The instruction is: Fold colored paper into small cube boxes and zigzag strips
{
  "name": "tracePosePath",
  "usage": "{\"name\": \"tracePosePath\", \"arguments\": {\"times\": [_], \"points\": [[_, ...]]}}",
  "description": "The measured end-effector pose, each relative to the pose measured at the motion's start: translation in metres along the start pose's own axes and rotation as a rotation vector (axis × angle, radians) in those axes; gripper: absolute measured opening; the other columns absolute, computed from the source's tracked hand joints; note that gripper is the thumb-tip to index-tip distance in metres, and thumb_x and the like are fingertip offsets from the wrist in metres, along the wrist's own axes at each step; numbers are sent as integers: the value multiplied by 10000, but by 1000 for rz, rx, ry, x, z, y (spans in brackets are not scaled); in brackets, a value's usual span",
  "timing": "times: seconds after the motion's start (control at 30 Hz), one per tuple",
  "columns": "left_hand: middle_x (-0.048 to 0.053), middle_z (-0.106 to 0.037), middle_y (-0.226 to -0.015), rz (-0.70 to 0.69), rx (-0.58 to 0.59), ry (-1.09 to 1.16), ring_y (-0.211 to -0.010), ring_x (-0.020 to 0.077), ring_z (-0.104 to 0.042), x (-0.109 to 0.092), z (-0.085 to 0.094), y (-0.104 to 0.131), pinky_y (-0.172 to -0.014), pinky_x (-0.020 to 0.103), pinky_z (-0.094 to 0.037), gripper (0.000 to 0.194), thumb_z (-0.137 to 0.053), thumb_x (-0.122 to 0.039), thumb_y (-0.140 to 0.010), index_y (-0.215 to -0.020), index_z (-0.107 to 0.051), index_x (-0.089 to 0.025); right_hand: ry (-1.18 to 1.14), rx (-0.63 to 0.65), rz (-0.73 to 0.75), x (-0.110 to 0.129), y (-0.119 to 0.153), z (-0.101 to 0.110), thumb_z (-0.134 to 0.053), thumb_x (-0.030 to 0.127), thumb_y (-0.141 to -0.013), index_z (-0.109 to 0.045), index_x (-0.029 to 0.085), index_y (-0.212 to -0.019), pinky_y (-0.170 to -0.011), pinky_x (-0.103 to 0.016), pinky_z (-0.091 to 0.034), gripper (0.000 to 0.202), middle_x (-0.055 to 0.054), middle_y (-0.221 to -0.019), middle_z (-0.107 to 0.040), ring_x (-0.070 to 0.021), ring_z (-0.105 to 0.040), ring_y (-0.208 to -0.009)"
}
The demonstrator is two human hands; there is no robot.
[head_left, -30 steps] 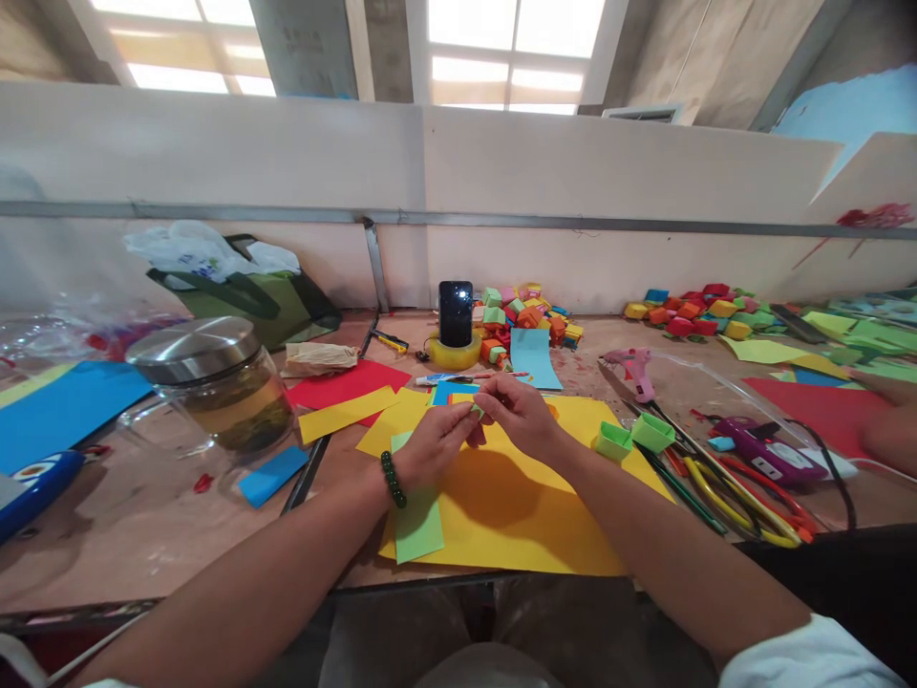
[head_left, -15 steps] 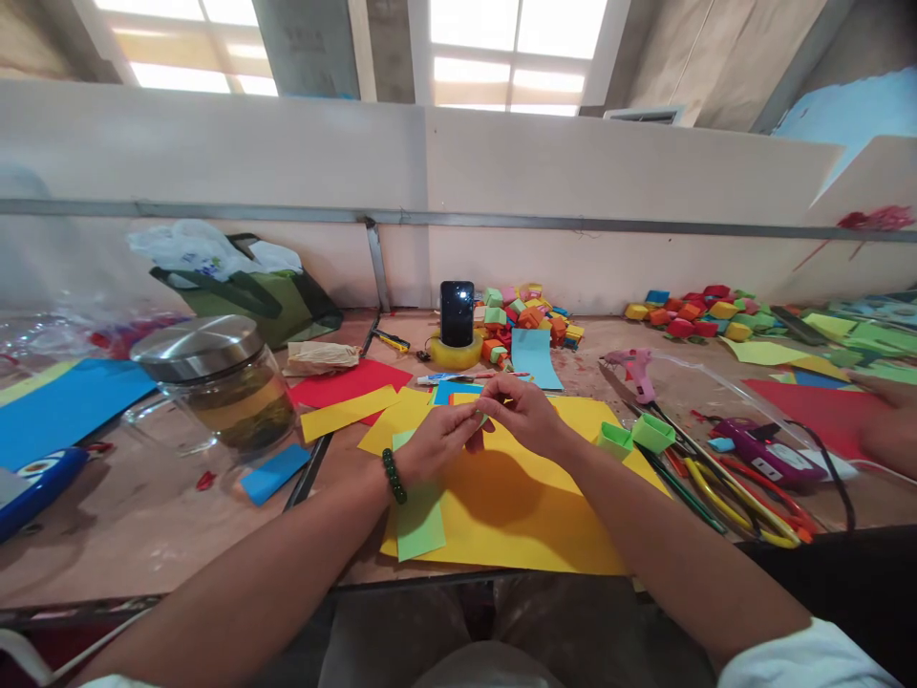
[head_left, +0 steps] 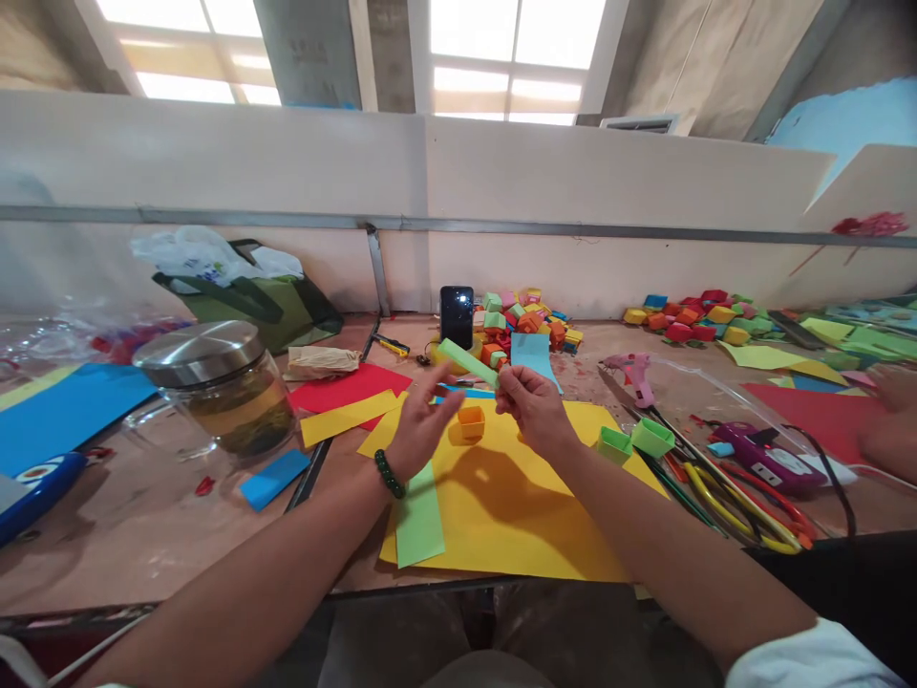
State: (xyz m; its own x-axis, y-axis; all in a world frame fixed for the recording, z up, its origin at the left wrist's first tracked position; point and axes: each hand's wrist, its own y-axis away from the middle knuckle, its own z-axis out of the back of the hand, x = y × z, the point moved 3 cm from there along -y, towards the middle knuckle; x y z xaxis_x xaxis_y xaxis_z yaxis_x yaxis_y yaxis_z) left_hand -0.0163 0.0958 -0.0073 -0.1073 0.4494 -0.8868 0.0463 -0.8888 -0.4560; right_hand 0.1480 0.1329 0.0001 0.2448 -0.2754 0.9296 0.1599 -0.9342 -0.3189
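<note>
My right hand [head_left: 534,411] pinches one end of a light green paper strip [head_left: 467,363], which points up and to the left above the yellow sheets. My left hand [head_left: 422,425], with a dark green bead bracelet at its wrist, has its fingers apart and nothing in them. Between the hands stands a small orange paper box [head_left: 471,423] on the large yellow sheet [head_left: 516,535]. Another light green strip [head_left: 420,521] lies at that sheet's left side. Two green folded boxes [head_left: 651,437] rest at its right edge.
A glass jar [head_left: 236,411] with a metal lid stands at left. Behind are a phone [head_left: 457,315] and piles of coloured paper cubes [head_left: 526,320]. At right lie a pink glue gun [head_left: 636,375], pliers [head_left: 745,506] and another person's hand [head_left: 888,430].
My hands have moved apart, and my left hand has opened. The green strip now shows at length in my right hand, and the orange box is visible between the hands.
</note>
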Motion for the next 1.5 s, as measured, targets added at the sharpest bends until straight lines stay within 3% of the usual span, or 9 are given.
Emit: {"name": "tracePosePath", "arguments": {"times": [0.13, 0.23, 0.33, 0.47, 0.73, 0.97, 1.07, 1.23, 1.5], "points": [[51, -623, -812, -13, 170, -92, -755, 157, -540, -2, -16, 4, -631, 244, -453, 393, -538, -531, -814, -842, -654, -157, 29, 150, -36, -8, 9, -15, -697, 653, -627, -547, 190, -690, -516, -240, -495, 491, 29, -610, -570, -81, -509, -499], [33, -596, -664, 0, 173, -145, -667, 151, -542, -3, -18, 6, -612, 253, -445, 397, -463, -470, -859, -667, -609, -155, 193, 200, 38, -9, 12, -15, -650, 638, -698, -556, 179, -697, -527, -242, -486, 469, 12, -634, -568, -93, -516, -543], [7, -571, -620, -27, 195, -315, -592, 124, -501, -4, -17, 8, -575, 233, -399, 289, -458, -320, -854, -654, -589, -159, 385, 169, 199, 0, 12, -9, -714, 554, -688, -575, 182, -762, -478, -208, -427, 404, 24, -663, -524, -87, -477, -561], [-6, -565, -608, -127, 309, -516, -564, 118, -468, -7, -19, 13, -553, 228, -347, 204, -440, -202, -806, -655, -572, -167, 406, 293, 277, 12, 13, -7, -702, 526, -722, -613, 186, -709, -491, -219, -425, 352, 12, -663, -525, -100, -488, -588], [-21, -523, -555, -190, 306, -524, -513, 104, -440, -14, -21, 16, -527, 219, -306, 229, -405, -230, -817, -629, -526, -179, 215, 353, 278, 12, 11, -6, -744, 463, -706, -678, 199, -654, -542, -275, -497, 277, -15, -667, -623, -138, -583, -621], [-22, -482, -517, -233, 240, -552, -487, 100, -434, -17, -18, 16, -519, 223, -306, 283, -378, -269, -828, -593, -512, -187, 446, 324, 583, 22, 14, -1, -687, 342, -804, -721, 216, -768, -606, -286, -514, 135, -32, -723, -648, -141, -599, -668], [-20, -487, -502, -192, 203, -514, -486, 100, -446, -16, -16, 14, -516, 218, -326, 312, -380, -292, -822, -547, -483, -187, 588, 260, 797, 28, 22, -3, -652, 243, -836, -714, 216, -822, -631, -267, -515, 68, -28, -755, -633, -128, -603, -677], [-5, -546, -505, -30, 139, -297, -503, 109, -516, -9, -16, 13, -530, 216, -404, 378, -387, -361, -831, -518, -498, -180, 795, 282, 1097, 31, 37, -12, -553, 116, -877, -669, 183, -988, -616, -242, -513, 174, -56, -776, -624, -133, -597, -688], [-21, -524, -543, 205, 133, 172, -525, 113, -522, -4, -26, 13, -547, 248, -485, 380, -534, -524, -751, -613, -496, -172, 1088, 261, 1233, 33, 43, -21, -469, 93, -898, -593, 144, -1085, -635, -257, -528, 229, -77, -802, -629, -158, -594, -704]]}}
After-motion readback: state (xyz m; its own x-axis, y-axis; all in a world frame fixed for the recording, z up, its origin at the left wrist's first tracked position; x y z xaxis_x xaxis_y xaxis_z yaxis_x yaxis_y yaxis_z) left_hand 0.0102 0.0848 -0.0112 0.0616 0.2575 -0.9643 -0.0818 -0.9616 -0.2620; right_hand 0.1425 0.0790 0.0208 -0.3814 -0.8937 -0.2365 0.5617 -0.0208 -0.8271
